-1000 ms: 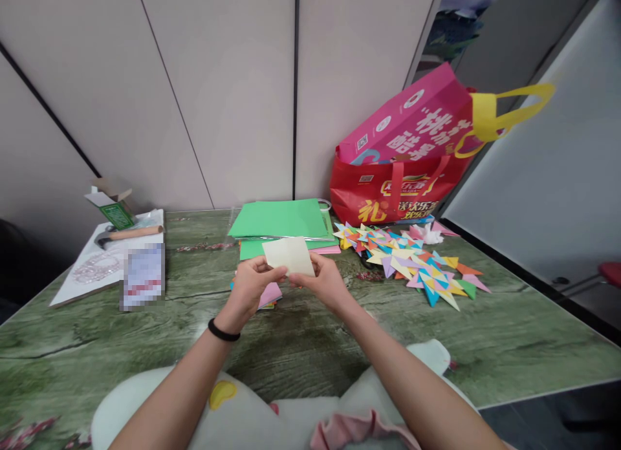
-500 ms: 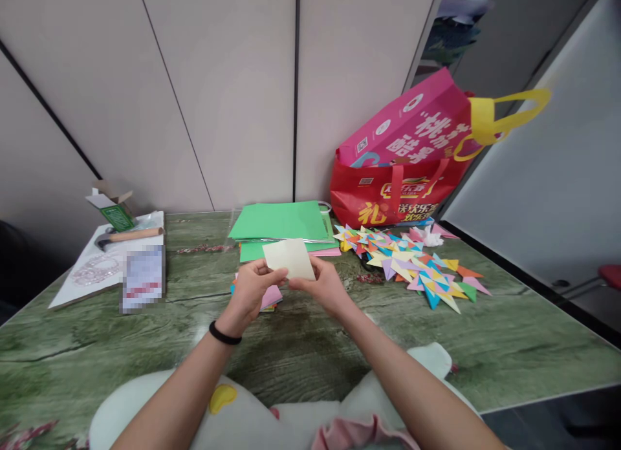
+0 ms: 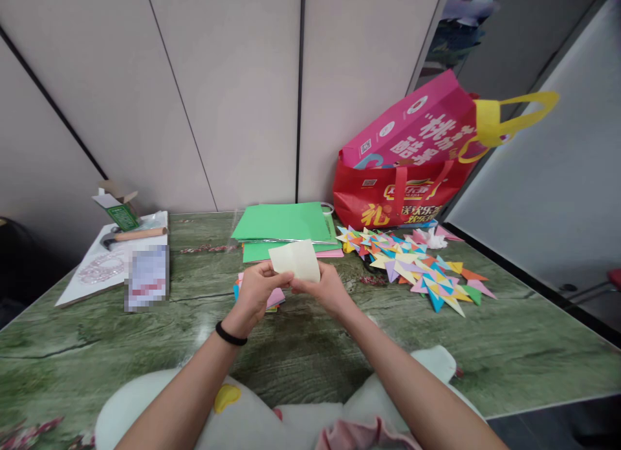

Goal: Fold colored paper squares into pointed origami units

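I record the left hand and right hand pinching the cream paper low on opposite sides, above the table, presumably so neither side droops.

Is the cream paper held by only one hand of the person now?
No, the left hand and the right hand both hold the cream paper near its lower part.

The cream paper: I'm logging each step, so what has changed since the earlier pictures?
The cream paper now looks slightly bowed, flatter before. The left hand and right hand still hold it; nothing was taken up or released. The green sheets and folded-paper pile stayed put.
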The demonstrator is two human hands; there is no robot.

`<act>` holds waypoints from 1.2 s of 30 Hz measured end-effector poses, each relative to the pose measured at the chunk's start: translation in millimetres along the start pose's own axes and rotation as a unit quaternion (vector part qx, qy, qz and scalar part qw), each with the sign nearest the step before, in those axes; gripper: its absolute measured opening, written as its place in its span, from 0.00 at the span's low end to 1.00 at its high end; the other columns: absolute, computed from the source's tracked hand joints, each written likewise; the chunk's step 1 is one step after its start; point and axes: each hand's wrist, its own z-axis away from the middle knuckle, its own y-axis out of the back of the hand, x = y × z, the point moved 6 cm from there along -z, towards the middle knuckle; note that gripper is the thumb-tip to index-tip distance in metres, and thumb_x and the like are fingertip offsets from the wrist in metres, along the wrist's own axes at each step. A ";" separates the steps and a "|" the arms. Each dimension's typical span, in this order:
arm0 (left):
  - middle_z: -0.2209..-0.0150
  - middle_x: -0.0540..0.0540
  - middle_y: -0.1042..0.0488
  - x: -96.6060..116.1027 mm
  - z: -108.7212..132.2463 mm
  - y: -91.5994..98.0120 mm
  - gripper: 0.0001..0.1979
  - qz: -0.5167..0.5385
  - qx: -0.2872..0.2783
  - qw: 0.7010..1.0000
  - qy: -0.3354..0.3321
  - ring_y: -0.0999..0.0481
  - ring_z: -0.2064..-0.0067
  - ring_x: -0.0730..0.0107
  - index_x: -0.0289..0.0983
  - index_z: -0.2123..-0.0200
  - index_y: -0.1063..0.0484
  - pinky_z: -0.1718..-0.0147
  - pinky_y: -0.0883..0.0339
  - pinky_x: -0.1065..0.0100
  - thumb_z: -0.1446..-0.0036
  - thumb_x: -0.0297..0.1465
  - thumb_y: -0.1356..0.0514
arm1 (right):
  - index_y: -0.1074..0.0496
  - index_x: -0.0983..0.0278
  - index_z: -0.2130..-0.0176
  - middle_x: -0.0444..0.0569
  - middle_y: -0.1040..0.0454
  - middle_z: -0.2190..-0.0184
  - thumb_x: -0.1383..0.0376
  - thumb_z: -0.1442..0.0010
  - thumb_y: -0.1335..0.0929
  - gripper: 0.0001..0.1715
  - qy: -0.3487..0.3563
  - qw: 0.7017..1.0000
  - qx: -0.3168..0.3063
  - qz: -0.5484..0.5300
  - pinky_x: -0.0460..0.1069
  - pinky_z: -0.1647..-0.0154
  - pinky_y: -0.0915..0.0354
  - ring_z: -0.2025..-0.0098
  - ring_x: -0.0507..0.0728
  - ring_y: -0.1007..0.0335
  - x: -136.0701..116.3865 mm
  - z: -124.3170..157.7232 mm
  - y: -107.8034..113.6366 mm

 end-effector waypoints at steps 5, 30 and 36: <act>0.79 0.45 0.23 3.2 2.2 -0.2 0.14 0.002 0.005 1.000 0.006 0.27 0.79 0.72 0.29 0.76 0.25 0.77 0.34 0.72 0.71 0.27 0.30 | 0.29 0.69 0.68 0.46 0.26 0.74 0.64 0.65 0.27 0.20 -0.007 1.000 -0.006 0.010 0.49 0.74 0.32 0.74 0.54 0.32 -1.8 1.1 -1.4; 0.80 0.46 0.23 23.7 3.5 4.4 0.22 -0.105 0.057 0.988 -0.096 0.25 0.79 0.65 0.31 0.63 0.31 0.76 0.31 0.68 0.64 0.31 0.32 | 0.27 0.67 0.67 0.45 0.27 0.73 0.68 0.58 0.32 0.14 0.017 0.996 -0.063 0.064 0.48 0.73 0.33 0.73 0.53 0.33 -1.8 -2.3 1.9; 0.80 0.48 0.23 34.6 3.9 9.2 0.20 -0.123 0.071 0.982 -0.126 0.24 0.78 0.65 0.33 0.63 0.33 0.77 0.32 0.69 0.62 0.32 0.33 | 0.31 0.67 0.65 0.44 0.27 0.73 0.69 0.56 0.33 0.14 0.045 0.990 -0.087 0.097 0.47 0.70 0.35 0.73 0.53 0.32 -8.1 1.6 -2.7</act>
